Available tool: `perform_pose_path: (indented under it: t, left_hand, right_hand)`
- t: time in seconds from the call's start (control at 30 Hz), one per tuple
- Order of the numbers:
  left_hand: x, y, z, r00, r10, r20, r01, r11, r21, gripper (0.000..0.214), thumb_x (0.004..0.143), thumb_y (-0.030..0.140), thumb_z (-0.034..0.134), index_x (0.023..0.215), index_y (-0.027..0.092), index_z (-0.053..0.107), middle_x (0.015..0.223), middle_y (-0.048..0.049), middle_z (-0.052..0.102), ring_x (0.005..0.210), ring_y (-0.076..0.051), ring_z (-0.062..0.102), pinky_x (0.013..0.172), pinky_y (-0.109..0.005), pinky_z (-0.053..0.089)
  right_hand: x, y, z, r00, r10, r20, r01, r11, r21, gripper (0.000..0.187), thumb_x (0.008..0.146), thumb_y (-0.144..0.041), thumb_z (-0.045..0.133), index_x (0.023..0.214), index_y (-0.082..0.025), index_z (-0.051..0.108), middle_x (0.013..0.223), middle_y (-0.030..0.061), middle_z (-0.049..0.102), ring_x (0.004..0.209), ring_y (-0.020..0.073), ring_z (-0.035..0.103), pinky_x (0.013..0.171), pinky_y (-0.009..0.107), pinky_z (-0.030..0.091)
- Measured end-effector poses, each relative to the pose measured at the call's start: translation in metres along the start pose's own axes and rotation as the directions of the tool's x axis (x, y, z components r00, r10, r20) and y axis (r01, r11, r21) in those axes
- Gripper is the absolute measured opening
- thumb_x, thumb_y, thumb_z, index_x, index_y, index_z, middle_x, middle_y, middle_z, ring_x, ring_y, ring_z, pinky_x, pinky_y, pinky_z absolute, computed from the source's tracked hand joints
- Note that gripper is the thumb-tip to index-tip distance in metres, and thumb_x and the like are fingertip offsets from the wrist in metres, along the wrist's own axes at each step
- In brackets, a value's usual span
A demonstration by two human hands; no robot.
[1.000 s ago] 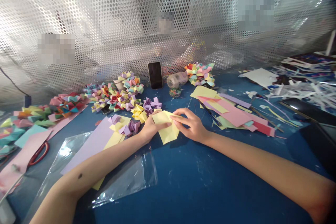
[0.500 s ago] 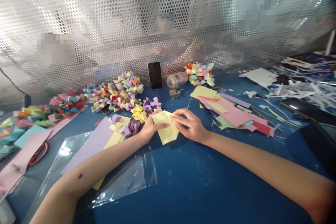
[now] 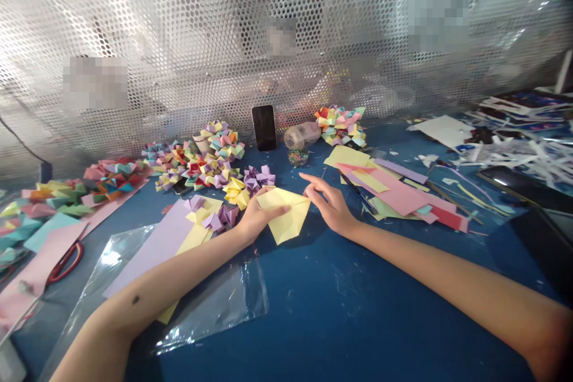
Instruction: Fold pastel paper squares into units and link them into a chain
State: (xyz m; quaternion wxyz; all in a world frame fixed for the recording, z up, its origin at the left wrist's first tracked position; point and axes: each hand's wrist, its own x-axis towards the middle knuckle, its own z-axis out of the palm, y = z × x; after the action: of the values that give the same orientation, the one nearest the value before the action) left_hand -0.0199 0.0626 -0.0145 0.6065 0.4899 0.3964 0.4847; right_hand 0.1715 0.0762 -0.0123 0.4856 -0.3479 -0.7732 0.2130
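A folded sheet of yellow paper with visible creases is held above the blue tabletop. My left hand pinches its left side, thumb on top and fingers hidden behind. At the paper's right corner is my right hand, its index finger stretched out and raised apart from the others. Whether its other fingertips touch that corner I cannot tell. Just behind my left hand sit purple folded paper pieces and yellow folded pieces.
Purple sheets lie on a clear plastic bag at left, near red-handled scissors. Colourful folded-paper clusters stand behind. A phone leans upright by a plastic bottle. Paper strips lie at right.
My right hand has loosened from the paper's upper right edge and moved slightly right, index finger lifting. The right corner now spreads out wider. My left hand keeps its hold.
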Motion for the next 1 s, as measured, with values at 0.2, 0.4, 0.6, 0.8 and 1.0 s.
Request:
perform_pose_path:
  t: [0.2,0.4,0.6,0.8,1.0]
  left_hand:
    - [0.000,0.001,0.000,1.000,0.017,-0.023,-0.016,1.000,0.027,0.044,0.062,0.027,0.078,0.095,0.018,0.050,0.083,0.0003,0.060,0.073,-0.013,0.059,0.070,-0.026,0.049]
    - [0.001,0.000,0.000,0.999,0.018,-0.029,-0.018,1.000,-0.009,0.046,0.060,0.027,0.079,0.096,0.018,0.052,0.084,0.0000,0.061,0.074,-0.014,0.060,0.070,-0.027,0.049]
    - [0.003,-0.005,-0.001,0.998,0.040,-0.049,-0.043,0.997,-0.059,0.048,0.060,0.029,0.078,0.099,0.018,0.052,0.090,-0.0025,0.062,0.077,-0.015,0.061,0.074,-0.029,0.049]
    - [0.001,0.001,-0.005,0.999,0.014,0.046,-0.008,0.992,-0.127,0.039,0.070,0.046,0.064,0.095,0.018,0.054,0.087,-0.0030,0.064,0.079,-0.019,0.062,0.069,-0.028,0.047]
    - [-0.002,0.007,-0.005,0.973,0.067,0.223,-0.048,0.995,-0.087,0.046,0.077,0.060,0.046,0.095,0.018,0.051,0.081,-0.0086,0.067,0.074,-0.021,0.065,0.066,-0.032,0.048]
  right_hand:
    - [-0.001,0.001,0.001,0.996,0.072,0.058,-0.075,0.996,0.045,0.033,0.090,-0.031,0.045,0.121,-0.020,0.049,0.066,-0.0024,0.054,0.063,0.0131,0.053,0.066,0.030,0.046]
    - [-0.002,0.004,0.000,0.995,0.100,0.025,-0.102,0.990,0.097,0.027,0.090,-0.031,0.045,0.115,-0.021,0.050,0.071,-0.0007,0.057,0.069,0.0143,0.056,0.068,0.030,0.046]
    - [-0.002,0.006,0.003,0.995,0.081,0.054,-0.088,0.985,0.148,0.033,0.085,-0.028,0.054,0.116,-0.020,0.047,0.076,0.0000,0.060,0.073,0.0148,0.059,0.073,0.032,0.048]
    - [0.009,0.005,-0.009,0.981,0.131,0.144,-0.160,0.964,0.212,0.037,0.082,-0.024,0.057,0.116,-0.019,0.046,0.067,-0.0028,0.054,0.063,0.0126,0.054,0.062,0.028,0.047]
    - [0.015,-0.014,-0.040,0.628,0.040,0.777,-0.209,0.971,0.118,0.051,0.082,-0.022,0.055,0.131,-0.021,0.039,0.068,-0.0044,0.053,0.056,0.0076,0.049,0.053,0.020,0.042]
